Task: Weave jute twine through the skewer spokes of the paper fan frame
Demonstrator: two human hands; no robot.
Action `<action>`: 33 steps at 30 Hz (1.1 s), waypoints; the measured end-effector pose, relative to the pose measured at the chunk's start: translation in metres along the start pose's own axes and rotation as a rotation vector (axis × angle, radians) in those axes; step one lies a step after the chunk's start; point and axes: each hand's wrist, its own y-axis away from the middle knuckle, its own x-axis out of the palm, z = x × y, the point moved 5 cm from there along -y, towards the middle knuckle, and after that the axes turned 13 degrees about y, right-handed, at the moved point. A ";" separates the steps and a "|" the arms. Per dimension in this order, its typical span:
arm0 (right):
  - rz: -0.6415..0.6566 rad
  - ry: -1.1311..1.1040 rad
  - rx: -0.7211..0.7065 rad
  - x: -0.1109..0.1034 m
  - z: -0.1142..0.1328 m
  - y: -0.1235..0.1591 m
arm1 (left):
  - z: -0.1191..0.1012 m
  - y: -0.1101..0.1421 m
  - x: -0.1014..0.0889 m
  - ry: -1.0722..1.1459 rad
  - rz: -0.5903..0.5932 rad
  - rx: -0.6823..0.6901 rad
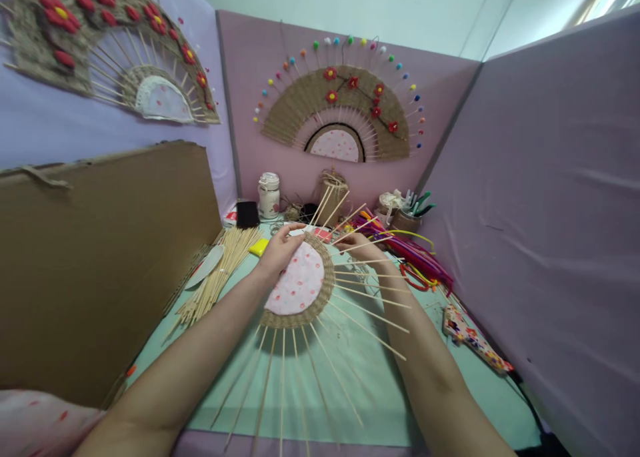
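Note:
A half-round fan base has a pink dotted cloth centre, a woven twine rim and several thin wooden sticks radiating from it. It is tilted above the table. My left hand is closed on its upper left corner, thumb over the cloth. My right hand is among the upper sticks, just beyond the rim, its fingers bent together. Whether they pinch a stick or a strand is too small to tell. Loose pale twine hangs beside the right wrist.
Loose sticks and a white oval piece lie at left by a cardboard panel. At right are coloured pipe cleaners and a floral-patterned glue gun. Behind stand a white jar and a twine spool. A finished fan hangs behind.

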 end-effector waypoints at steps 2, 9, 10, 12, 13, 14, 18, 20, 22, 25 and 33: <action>0.034 0.095 0.030 -0.002 -0.006 -0.008 | 0.004 -0.004 -0.006 0.018 -0.044 0.006; 0.050 0.199 0.095 -0.008 -0.020 -0.003 | 0.022 -0.016 -0.027 0.066 -0.196 0.036; 0.045 0.205 0.099 -0.008 -0.021 -0.003 | 0.024 -0.016 -0.028 0.062 -0.201 0.046; 0.027 0.208 0.086 -0.011 -0.022 -0.005 | 0.025 -0.016 -0.027 0.050 -0.205 0.068; 0.008 0.203 0.078 -0.013 -0.023 -0.006 | 0.025 -0.015 -0.026 0.047 -0.202 0.072; -0.022 0.194 0.073 -0.016 -0.024 -0.007 | 0.025 -0.015 -0.025 0.045 -0.198 0.072; -0.114 0.147 0.078 -0.026 -0.031 -0.011 | 0.026 -0.012 -0.021 0.019 -0.194 0.054; -0.116 0.145 0.061 -0.028 -0.033 -0.012 | 0.027 -0.011 -0.020 0.001 -0.195 0.042; -0.116 0.146 0.044 -0.030 -0.034 -0.012 | 0.029 -0.011 -0.019 0.008 -0.179 0.018; -0.108 0.105 0.047 -0.033 -0.037 -0.012 | 0.031 -0.010 -0.015 0.025 -0.150 -0.020; -0.060 0.036 0.064 -0.044 -0.049 -0.018 | 0.035 -0.004 -0.001 0.010 -0.029 -0.040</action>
